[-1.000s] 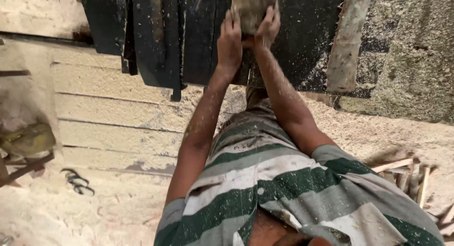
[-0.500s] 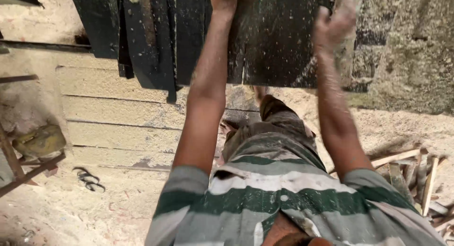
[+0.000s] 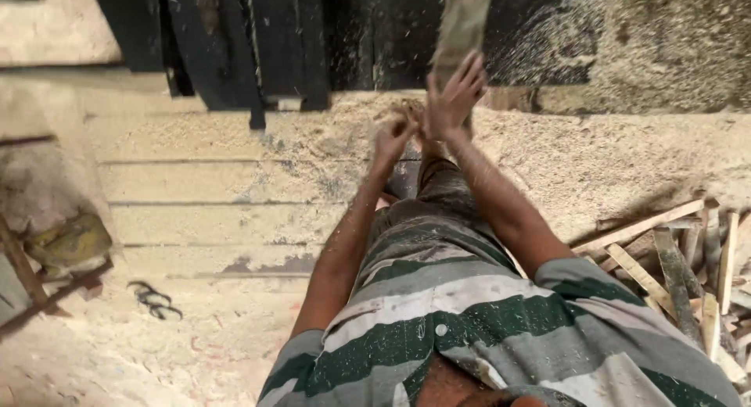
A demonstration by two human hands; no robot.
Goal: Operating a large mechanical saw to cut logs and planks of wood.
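My left hand point(image 3: 393, 138) and my right hand point(image 3: 455, 96) meet in front of me at waist height, above my sawdust-covered legs. The right hand's fingers are spread and it holds nothing. The left hand is blurred, its fingers curled, with loose sawdust point(image 3: 403, 110) around it. Sawdust specks fly in the air about both hands. Just beyond the right hand a dusty wooden plank point(image 3: 461, 24) leans upright against the dark wall. I wear a green, grey and white striped shirt point(image 3: 469, 321).
Several dark planks point(image 3: 266, 39) lean against the back wall. Sawdust covers the floor point(image 3: 610, 157). Wood offcuts point(image 3: 680, 258) are piled at the right. Pale boards point(image 3: 211, 204) lie at the left, with a yellowish lump point(image 3: 70, 243) and a black cord-like thing point(image 3: 156, 297).
One second ago both hands were raised on the plank. They then parted high up. Now they are lower and close together, with sawdust flying off them.
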